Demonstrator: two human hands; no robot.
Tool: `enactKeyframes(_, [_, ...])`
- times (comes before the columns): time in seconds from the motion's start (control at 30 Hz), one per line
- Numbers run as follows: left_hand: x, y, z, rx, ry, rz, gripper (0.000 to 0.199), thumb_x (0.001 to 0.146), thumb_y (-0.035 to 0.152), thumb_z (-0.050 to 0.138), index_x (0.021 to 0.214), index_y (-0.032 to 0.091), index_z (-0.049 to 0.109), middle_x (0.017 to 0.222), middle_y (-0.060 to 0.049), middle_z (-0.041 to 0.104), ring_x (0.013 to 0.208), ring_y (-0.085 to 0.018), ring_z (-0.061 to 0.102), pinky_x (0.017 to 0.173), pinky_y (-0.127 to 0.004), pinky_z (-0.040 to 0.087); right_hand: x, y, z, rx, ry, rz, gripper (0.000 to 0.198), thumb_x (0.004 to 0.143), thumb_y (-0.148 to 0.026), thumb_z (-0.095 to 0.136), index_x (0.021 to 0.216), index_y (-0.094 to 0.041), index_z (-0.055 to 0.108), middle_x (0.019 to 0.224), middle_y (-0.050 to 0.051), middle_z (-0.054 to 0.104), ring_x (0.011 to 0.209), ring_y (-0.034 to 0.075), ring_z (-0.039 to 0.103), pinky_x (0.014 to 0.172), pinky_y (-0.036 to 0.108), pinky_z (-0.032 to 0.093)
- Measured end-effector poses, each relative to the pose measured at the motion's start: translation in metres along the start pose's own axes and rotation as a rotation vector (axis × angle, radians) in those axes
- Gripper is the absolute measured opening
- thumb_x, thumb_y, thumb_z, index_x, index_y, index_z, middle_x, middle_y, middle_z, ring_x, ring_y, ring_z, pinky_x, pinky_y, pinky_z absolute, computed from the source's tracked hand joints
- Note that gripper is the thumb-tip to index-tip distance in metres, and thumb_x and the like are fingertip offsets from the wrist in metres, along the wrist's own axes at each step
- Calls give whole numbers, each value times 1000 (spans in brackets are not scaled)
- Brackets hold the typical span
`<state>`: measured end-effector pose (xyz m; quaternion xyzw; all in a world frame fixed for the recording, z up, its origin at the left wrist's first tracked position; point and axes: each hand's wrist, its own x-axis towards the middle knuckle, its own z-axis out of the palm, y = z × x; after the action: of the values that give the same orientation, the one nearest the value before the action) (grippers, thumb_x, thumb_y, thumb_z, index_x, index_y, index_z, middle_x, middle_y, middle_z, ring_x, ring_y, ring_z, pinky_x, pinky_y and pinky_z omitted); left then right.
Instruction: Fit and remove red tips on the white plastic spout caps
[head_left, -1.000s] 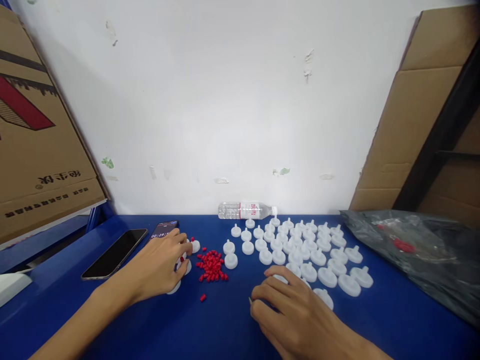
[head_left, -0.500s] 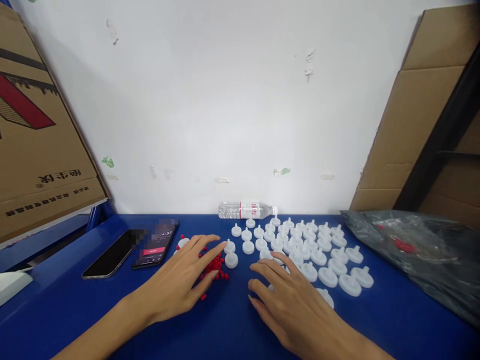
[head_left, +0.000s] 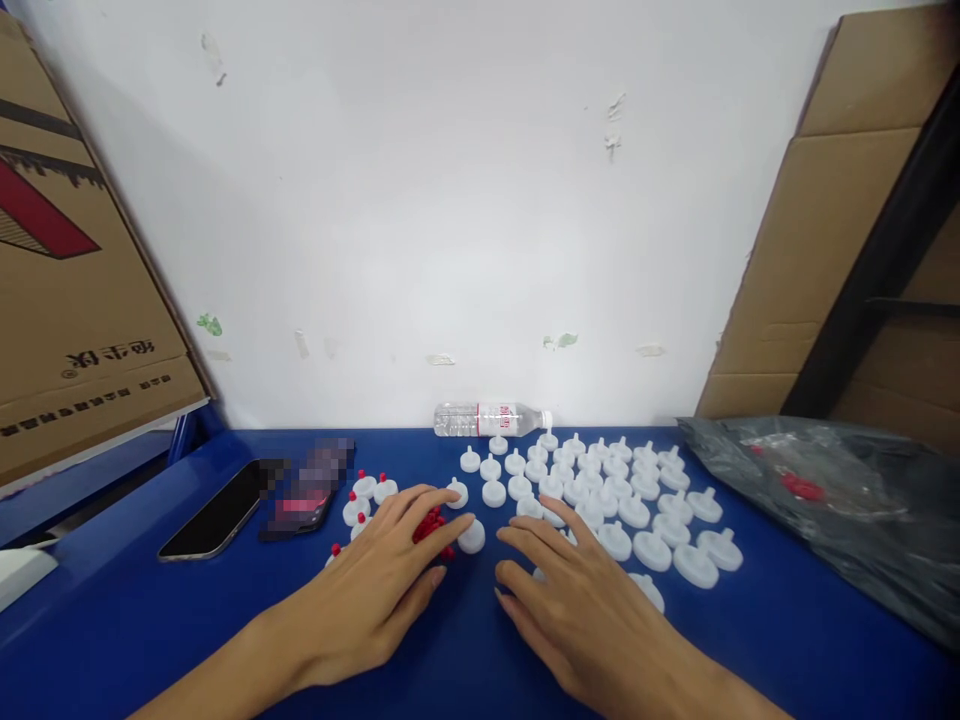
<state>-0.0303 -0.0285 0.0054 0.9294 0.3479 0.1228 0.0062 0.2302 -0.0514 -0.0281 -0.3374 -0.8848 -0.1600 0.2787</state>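
My left hand (head_left: 371, 585) is spread over a pile of small red caps (head_left: 433, 530), partly hiding them. Its fingertips reach a white spouted lid (head_left: 472, 538) and come close to another white lid (head_left: 456, 492) behind it; whether they press on either I cannot tell. My right hand (head_left: 574, 595) rests low over the table with fingers apart and slightly bent, holding nothing visible. Beside and behind it stand many white spouted lids (head_left: 634, 512), spouts up. Left of my left hand are several white lids with red caps on their spouts (head_left: 355, 510), some partly covered by the hand.
A clear plastic bottle (head_left: 491, 419) lies against the white wall. Two phones lie at the left, the nearer-left one dark (head_left: 217, 512). A grey plastic bag (head_left: 832, 510) with red pieces covers the right side. Cardboard (head_left: 97, 300) stands at the left edge of the blue table (head_left: 465, 660).
My left hand has shifted slightly right and nearer me, uncovering more red-capped lids. The front white lid beside its fingers has moved a little right and nearer. My right hand is nearly unchanged.
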Motion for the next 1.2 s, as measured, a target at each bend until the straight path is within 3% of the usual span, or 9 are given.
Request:
enactKeyframes(0.17, [-1, 10, -3, 19, -25, 89, 69, 95, 9, 49, 155, 40, 37, 164, -3, 34, 147, -34, 34, 115, -62, 40, -3, -1, 1, -79, -56, -79, 30, 101, -30, 55, 130, -21, 58, 140, 11, 62, 135, 26, 53, 118, 52, 34])
enactKeyframes(0.3, [1, 5, -1, -6, 65, 42, 54, 99, 12, 48, 150, 31, 46, 155, -9, 43, 141, -31, 41, 114, -54, 44, -4, -1, 2, -74, -104, -104, 36, 105, -39, 51, 136, -23, 56, 136, 7, 66, 133, 24, 55, 120, 50, 31])
enactKeyframes(0.43, [5, -3, 6, 43, 89, -9, 32, 101, 15, 51, 127, 28, 65, 141, -10, 51, 133, -32, 46, 108, -53, 48, -4, 1, 2, -64, -111, -107, 38, 106, -39, 48, 137, -19, 56, 132, 6, 68, 127, 21, 60, 121, 47, 28])
enactKeyframes(0.67, [7, -8, 18, 103, 142, 48, 26, 101, 14, 53, 115, 27, 71, 132, -10, 57, 126, -31, 52, 101, -48, 52, -2, -2, -1, -28, -80, -107, 39, 103, -38, 55, 136, -17, 56, 130, 6, 70, 117, 21, 64, 113, 44, 37])
enactKeyframes(0.93, [8, -9, 19, 102, 142, 51, 20, 102, 13, 52, 107, 23, 68, 125, -11, 59, 122, -31, 54, 97, -47, 53, -1, -3, 0, -78, -21, -171, 32, 92, -10, 61, 124, -15, 60, 123, 6, 72, 95, 22, 70, 88, 39, 51])
enactKeyframes(1.1, [5, -5, 16, 44, 136, 99, 16, 103, 16, 52, 108, 24, 65, 124, -8, 63, 124, -30, 55, 102, -48, 51, 3, -4, -5, -50, -41, -149, 23, 94, -10, 58, 116, -18, 61, 119, 7, 70, 95, 23, 69, 82, 37, 55])
enactKeyframes(1.2, [3, -2, 13, -29, 163, 128, 17, 104, 17, 52, 117, 25, 60, 121, -5, 67, 125, -25, 57, 107, -42, 49, 2, -3, -8, -21, -42, -131, 23, 95, -9, 56, 116, -19, 61, 122, 9, 68, 99, 24, 68, 82, 36, 56])
